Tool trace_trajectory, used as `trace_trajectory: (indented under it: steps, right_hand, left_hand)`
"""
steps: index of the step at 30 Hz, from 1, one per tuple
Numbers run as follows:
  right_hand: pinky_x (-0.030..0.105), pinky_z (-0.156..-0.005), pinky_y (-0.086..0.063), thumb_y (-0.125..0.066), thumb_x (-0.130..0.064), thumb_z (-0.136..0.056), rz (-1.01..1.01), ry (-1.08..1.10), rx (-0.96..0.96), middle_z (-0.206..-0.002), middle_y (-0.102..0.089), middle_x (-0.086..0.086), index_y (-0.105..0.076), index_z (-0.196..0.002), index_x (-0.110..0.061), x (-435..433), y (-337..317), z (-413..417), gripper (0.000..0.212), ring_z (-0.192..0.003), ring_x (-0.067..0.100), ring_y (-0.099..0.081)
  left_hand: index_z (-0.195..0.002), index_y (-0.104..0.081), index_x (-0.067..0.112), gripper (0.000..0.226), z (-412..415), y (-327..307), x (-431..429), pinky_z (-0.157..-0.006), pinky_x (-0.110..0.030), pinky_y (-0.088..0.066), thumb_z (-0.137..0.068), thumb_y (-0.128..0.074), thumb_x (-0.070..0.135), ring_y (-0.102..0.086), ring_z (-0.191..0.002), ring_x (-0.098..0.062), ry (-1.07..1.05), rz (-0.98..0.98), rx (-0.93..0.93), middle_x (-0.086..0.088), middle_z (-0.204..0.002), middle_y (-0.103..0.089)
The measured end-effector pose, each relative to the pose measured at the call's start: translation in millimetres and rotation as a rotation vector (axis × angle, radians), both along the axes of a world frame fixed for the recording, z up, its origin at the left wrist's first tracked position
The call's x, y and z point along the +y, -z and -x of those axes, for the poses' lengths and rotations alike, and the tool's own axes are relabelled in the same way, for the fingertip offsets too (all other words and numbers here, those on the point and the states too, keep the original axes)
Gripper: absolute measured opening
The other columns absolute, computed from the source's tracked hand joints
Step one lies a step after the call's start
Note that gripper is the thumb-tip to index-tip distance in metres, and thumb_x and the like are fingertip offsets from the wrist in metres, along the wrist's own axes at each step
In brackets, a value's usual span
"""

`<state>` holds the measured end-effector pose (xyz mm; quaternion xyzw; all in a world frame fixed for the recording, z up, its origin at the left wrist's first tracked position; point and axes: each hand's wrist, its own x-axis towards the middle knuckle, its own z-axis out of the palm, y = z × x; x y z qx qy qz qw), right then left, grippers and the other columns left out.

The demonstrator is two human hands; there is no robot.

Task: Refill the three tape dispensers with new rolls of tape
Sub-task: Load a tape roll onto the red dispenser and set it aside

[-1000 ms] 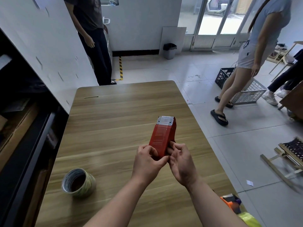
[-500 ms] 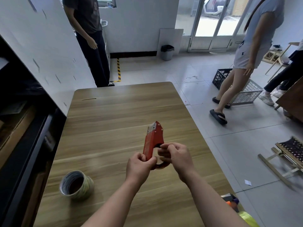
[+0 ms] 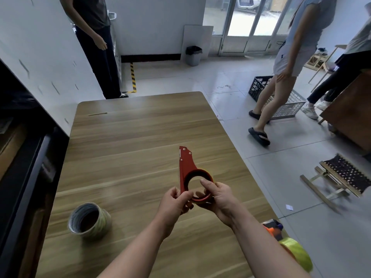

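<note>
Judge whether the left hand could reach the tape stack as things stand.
Probably yes: bare table lies between the left hand and the tape stack, but its fingers grip the dispenser, so it must let go first.

Red tape dispenser (image 3: 185,167) upright, handheld

White walls (image 3: 160,21), tiled floor (image 3: 230,81), glass doors (image 3: 247,19) (daylit).

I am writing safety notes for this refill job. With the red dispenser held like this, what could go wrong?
1. Only the left hand and right hand hold the red dispenser in the air; a slip could drop it onto the table.
2. The right-hand fingers reach across the ring opening and might get pinched.
3. The cutter end points up; a hand sliding up could meet it.
</note>
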<state>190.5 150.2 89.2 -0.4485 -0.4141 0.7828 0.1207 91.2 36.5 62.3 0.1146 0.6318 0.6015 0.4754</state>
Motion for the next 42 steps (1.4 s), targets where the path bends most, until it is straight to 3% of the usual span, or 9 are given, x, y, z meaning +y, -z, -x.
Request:
trace_trajectory:
  steps: [3, 7, 12, 16, 21, 29, 32, 36, 42]
  right_hand:
    - [0.045, -0.083, -0.057, -0.076, -0.026, -0.079, -0.033, -0.001, -0.038, -0.08, -0.063, 0.01, -0.056, -0.096, -0.003, -8.6, 1.5, -15.7, 0.034, -0.081, 0.027, -0.067]
    - [0.049, -0.087, -0.055, -0.08, -0.027, -0.069, 0.013, 0.023, 0.004, -0.072, -0.062, 0.009, -0.059, -0.087, -0.006, -19.3, 1.2, -39.4, 0.034, -0.079, 0.028, -0.066]
    - [0.053, -0.091, -0.052, -0.074, -0.024, -0.073, 0.086, 0.141, 0.091, -0.065, -0.057, 0.009, -0.062, -0.091, -0.002, -28.3, -1.8, -57.3, 0.032, -0.075, 0.029, -0.063]
    - [0.048, -0.079, -0.055, -0.068, -0.023, -0.08, 0.117, 0.231, 0.149, -0.064, -0.05, 0.01, -0.062, -0.084, -0.003, -30.6, -1.7, -65.7, 0.021, -0.064, 0.026, -0.058]
    - [0.04, -0.069, -0.049, -0.065, -0.021, -0.088, 0.067, 0.272, 0.148, -0.059, -0.047, 0.006, -0.06, -0.081, -0.008, -33.3, 6.6, -85.3, 0.015, -0.059, 0.02, -0.051]
    - [0.035, -0.06, -0.048, -0.061, -0.02, -0.092, -0.014, 0.221, 0.098, -0.051, -0.055, 0.001, -0.064, -0.076, -0.012, -43.7, 8.2, -128.3, 0.018, -0.048, 0.015, -0.055]
    - [0.031, -0.055, -0.051, -0.058, -0.021, -0.094, -0.04, 0.195, 0.101, -0.052, -0.062, 0.001, -0.06, -0.072, -0.012, -48.7, 9.0, -145.0, 0.023, -0.048, 0.016, -0.062]
    - [0.03, -0.053, -0.05, -0.058, -0.023, -0.094, -0.062, 0.21, 0.06, -0.049, -0.056, -0.001, -0.06, -0.077, -0.012, -51.6, 14.4, -163.1, 0.02, -0.044, 0.012, -0.057]
    - [0.02, -0.043, -0.046, -0.06, -0.024, -0.093, -0.071, 0.197, 0.029, -0.049, -0.055, -0.006, -0.065, -0.089, -0.013, -48.7, 21.4, -183.6, 0.014, -0.042, 0.007, -0.054]
  left_hand:
    - [-0.109, -0.052, -0.007, 0.033, -12.6, 7.0, -4.3, -0.064, -0.028, -0.045, -0.086, -0.063, 0.015, -0.058, -0.071, -0.022, 0.051, -0.018, -0.07, -0.011, -0.081, -0.061]
    - [-0.111, -0.054, -0.004, 0.03, -27.3, 12.2, -9.1, -0.064, -0.028, -0.043, -0.088, -0.06, 0.015, -0.056, -0.068, -0.018, 0.136, -0.057, -0.144, -0.011, -0.083, -0.059]
    - [-0.114, -0.054, -0.002, 0.043, -46.8, 22.1, -11.7, -0.061, -0.026, -0.043, -0.083, -0.067, 0.025, -0.058, -0.067, -0.02, 0.169, -0.059, -0.252, -0.011, -0.084, -0.059]
    - [-0.117, -0.052, -0.003, 0.036, -64.8, 31.7, -10.1, -0.059, -0.026, -0.042, -0.091, -0.058, 0.02, -0.059, -0.066, -0.022, 0.137, -0.063, -0.296, -0.01, -0.083, -0.063]
    - [-0.106, -0.055, 0.004, 0.02, -89.1, 33.6, -9.6, -0.061, -0.027, -0.041, -0.093, -0.055, 0.019, -0.059, -0.065, -0.021, 0.133, -0.091, -0.328, -0.007, -0.08, -0.066]
    - [-0.116, -0.053, -0.003, 0.053, -146.7, 47.2, -22.9, -0.057, -0.023, -0.044, -0.08, -0.071, 0.03, -0.063, -0.067, -0.022, 0.045, -0.132, -0.432, -0.014, -0.086, -0.065]
    - [-0.109, -0.05, 0.005, 0.042, -168.2, 50.9, -29.5, -0.059, -0.025, -0.042, -0.081, -0.072, 0.026, -0.066, -0.065, -0.021, -0.007, -0.16, -0.447, -0.014, -0.084, -0.068]
    - [-0.095, -0.048, 0.009, 0.036, -185.7, 54.4, -36.1, -0.06, -0.027, -0.04, -0.071, -0.072, 0.022, -0.061, -0.068, -0.022, -0.045, -0.197, -0.497, -0.013, -0.081, -0.062]
    - [-0.08, -0.045, 0.009, 0.022, -202.7, 66.0, -42.2, -0.064, -0.03, -0.039, -0.064, -0.056, 0.0, -0.048, -0.092, -0.036, -0.104, -0.169, -0.455, -0.022, -0.091, -0.052]
